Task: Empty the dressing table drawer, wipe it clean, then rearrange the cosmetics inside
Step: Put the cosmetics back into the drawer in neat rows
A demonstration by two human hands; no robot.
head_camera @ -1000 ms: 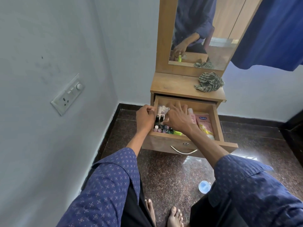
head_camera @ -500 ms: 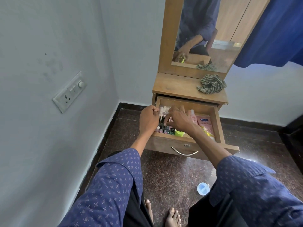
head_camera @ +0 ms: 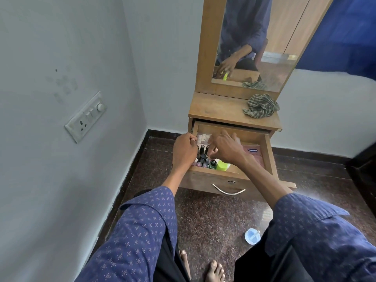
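Presently we list the drawer [head_camera: 268,157] open and full of bottles [head_camera: 203,159], cloth [head_camera: 261,105] unused on top; left hand [head_camera: 184,151] curled, right hand [head_camera: 223,148] reaching, grips unclear.

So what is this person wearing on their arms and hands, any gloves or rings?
Both arms are in dark blue sleeves printed with small pale star-like motifs, loose and pushed up so the forearms are bare. The left hand and right hand are ungloved. No watch or bracelet shows; a ring is too small to tell.
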